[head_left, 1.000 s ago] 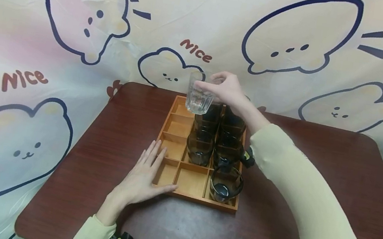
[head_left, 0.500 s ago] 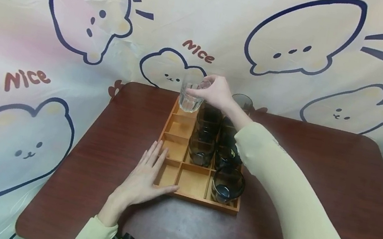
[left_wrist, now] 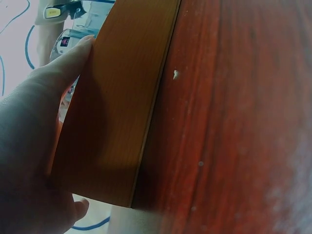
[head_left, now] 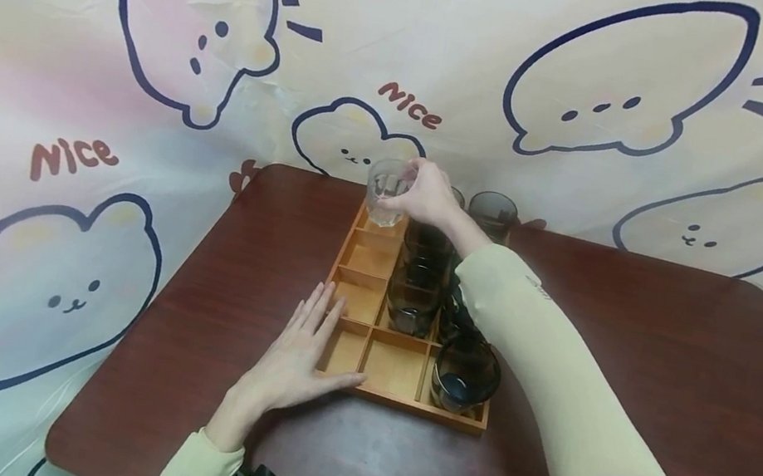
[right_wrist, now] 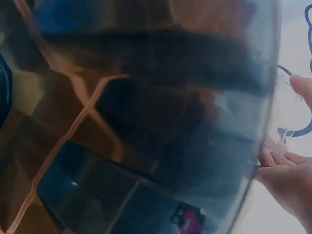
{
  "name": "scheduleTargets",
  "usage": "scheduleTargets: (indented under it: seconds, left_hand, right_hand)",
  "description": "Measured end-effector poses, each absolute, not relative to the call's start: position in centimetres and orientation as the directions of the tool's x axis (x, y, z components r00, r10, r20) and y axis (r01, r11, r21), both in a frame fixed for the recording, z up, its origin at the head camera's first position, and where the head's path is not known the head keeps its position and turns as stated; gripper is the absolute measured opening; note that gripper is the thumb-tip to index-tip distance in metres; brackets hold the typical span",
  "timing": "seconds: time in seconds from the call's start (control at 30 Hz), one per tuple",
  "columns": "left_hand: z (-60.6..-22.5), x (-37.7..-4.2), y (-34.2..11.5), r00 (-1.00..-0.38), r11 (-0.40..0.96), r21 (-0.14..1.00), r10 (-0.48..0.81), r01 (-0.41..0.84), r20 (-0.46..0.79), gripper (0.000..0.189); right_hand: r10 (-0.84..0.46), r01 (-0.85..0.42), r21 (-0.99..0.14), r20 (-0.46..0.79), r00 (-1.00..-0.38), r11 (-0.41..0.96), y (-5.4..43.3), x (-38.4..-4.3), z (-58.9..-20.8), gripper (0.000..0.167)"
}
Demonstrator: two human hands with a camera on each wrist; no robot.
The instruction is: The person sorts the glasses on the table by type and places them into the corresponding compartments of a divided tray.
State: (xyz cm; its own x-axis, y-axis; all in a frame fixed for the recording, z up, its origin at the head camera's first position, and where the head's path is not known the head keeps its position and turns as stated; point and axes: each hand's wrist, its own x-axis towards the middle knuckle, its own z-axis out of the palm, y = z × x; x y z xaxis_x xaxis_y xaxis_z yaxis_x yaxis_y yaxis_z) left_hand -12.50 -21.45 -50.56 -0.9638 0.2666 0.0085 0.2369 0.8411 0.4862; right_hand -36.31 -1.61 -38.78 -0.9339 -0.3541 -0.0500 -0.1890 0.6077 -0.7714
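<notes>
My right hand (head_left: 430,196) pinches a clear drinking glass (head_left: 381,197) from its right side, over the far left compartment of a wooden divided tray (head_left: 394,365). The glass is nearly upright and its base overlaps that compartment in the head view. My left hand (head_left: 292,366) rests at the tray's near left corner, fingers straight over the left edge and thumb on the front rim. In the left wrist view, the left thumb (left_wrist: 70,63) lies along the tray's side wall. A dark tinted glass (right_wrist: 195,122) fills most of the right wrist view, with the right hand at its right edge.
Several dark glasses (head_left: 412,302) stand in the tray's middle and right columns, some hidden under the right forearm. Another dark glass (head_left: 465,380) occupies the near right compartment. The tray is on a brown wooden table (head_left: 634,356), with a printed cloth (head_left: 458,49) behind it.
My right hand has carried the clear glass leftward over the far left compartment, uncovering a dark glass at the far right. The left hand stays on the tray; the head view has shifted slightly.
</notes>
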Motion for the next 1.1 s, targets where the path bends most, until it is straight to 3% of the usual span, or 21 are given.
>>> scheduleTargets:
  seconds: [0.33, 0.57, 0.9, 1.1]
  left_hand:
    - [-50.5, -12.4, -21.4, -0.965, 0.847, 0.479, 0.263, 0.232, 0.003, 0.123]
    - [-50.5, -12.5, -21.5, -0.964, 0.851, 0.472, 0.265, 0.231, -0.005, 0.123]
    - [-50.5, -12.5, -21.5, -0.965, 0.851, 0.472, 0.264, 0.232, -0.002, 0.122]
    - [-50.4, -12.4, -21.6, -0.964, 0.850, 0.471, 0.265, 0.234, 0.002, 0.122]
  right_hand:
    - [-0.421, -0.315, -0.696, 0.021, -0.907, 0.645, -1.8, -36.5, -40.6, 0.088]
    - [-0.429, -0.391, -0.579, 0.077, -0.900, 0.715, -1.7, -36.9, -41.6, 0.079]
    - [-0.393, -0.375, -0.428, 0.049, -0.918, 0.822, -2.1, -37.0, -42.2, 0.076]
    - [-0.385, -0.361, -0.376, 0.013, -0.923, 0.854, -2.5, -36.8, -42.1, 0.085]
